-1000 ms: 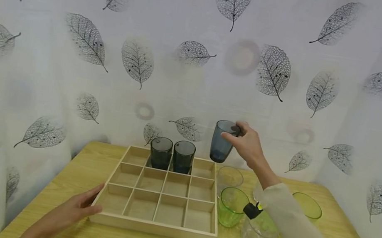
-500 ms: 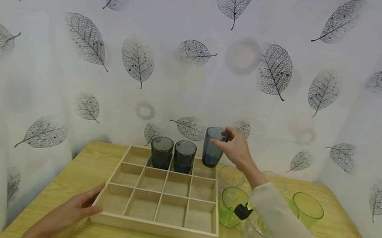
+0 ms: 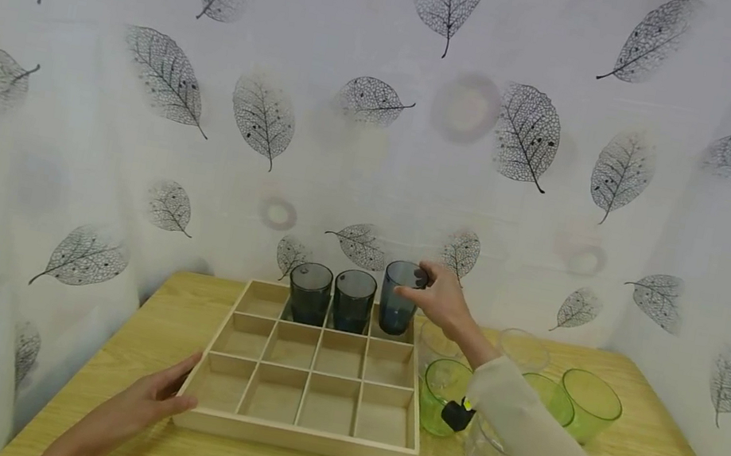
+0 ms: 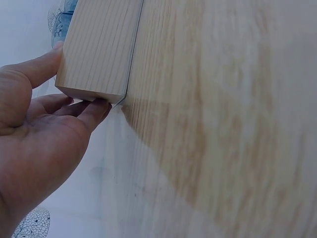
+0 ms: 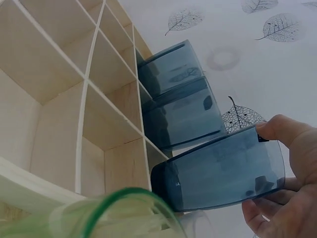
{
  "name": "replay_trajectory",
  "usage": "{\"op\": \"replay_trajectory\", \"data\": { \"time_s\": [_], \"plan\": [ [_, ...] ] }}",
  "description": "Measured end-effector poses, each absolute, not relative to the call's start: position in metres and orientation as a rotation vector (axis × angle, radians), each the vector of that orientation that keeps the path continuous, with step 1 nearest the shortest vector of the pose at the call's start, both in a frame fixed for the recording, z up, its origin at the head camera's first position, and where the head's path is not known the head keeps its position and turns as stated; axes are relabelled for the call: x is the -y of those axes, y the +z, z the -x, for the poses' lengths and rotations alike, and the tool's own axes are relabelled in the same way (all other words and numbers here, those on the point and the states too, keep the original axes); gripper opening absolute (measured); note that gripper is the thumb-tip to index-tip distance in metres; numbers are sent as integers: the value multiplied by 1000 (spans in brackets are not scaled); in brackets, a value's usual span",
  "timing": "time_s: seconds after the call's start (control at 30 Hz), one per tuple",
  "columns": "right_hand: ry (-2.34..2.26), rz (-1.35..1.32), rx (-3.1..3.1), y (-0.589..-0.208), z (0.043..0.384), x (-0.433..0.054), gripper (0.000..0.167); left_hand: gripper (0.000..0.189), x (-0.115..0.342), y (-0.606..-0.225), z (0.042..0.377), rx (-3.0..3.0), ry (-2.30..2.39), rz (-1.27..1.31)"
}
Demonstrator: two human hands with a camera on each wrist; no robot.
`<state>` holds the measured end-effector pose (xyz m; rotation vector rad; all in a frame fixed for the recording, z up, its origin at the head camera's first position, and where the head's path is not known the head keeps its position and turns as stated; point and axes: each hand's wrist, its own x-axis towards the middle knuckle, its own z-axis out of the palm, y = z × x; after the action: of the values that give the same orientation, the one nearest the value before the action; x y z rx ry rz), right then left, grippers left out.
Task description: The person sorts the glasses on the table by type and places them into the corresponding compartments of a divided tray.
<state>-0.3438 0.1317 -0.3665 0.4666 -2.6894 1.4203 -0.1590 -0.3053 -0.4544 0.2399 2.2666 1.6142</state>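
Note:
A pale wooden divided tray (image 3: pixel 294 439) sits on the table. My left hand (image 3: pixel 140 402) grips its front left corner, thumb on one side and fingers on the other, as the left wrist view shows. With thumb and fingers my right hand (image 3: pixel 447 305) holds a blue-grey tumbler (image 3: pixel 395 310) near its rim, over the back right compartment. The tumbler's base reaches down into that compartment, slightly tilted. Two like tumblers, one on the left (image 3: pixel 308 295) and one beside it (image 3: pixel 352 302), stand upright in the middle compartments of the back row.
Right of the tray stand a green glass (image 3: pixel 440 410), a clear glass (image 3: pixel 487 454) and more green and clear ones, partly behind my right sleeve (image 3: pixel 540 443). A black wrist camera (image 3: pixel 458 414) overlaps them. A leaf-patterned curtain (image 3: pixel 362 163) hangs behind the table (image 3: pixel 120 348).
My right hand has moved left and down with the blue-grey tumbler, from above the tray's right back corner into the back right compartment. The left hand has stayed at the tray's corner.

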Motion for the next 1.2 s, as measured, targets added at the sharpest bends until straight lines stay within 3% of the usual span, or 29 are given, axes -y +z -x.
{"op": "replay_trajectory", "data": {
  "time_s": [0.37,0.73,1.2],
  "plan": [
    [1480,-482,2792,-385,347,-136,83,82,305,-455,160,-2257,1607,-234],
    [1503,-540,2798,-370,340,-152,77,81,305,-452,159,-2260,1597,-235],
    [1581,-589,2742,-360,305,-199,72,81,305,-452,160,-2256,1601,-219]
  ]
}}
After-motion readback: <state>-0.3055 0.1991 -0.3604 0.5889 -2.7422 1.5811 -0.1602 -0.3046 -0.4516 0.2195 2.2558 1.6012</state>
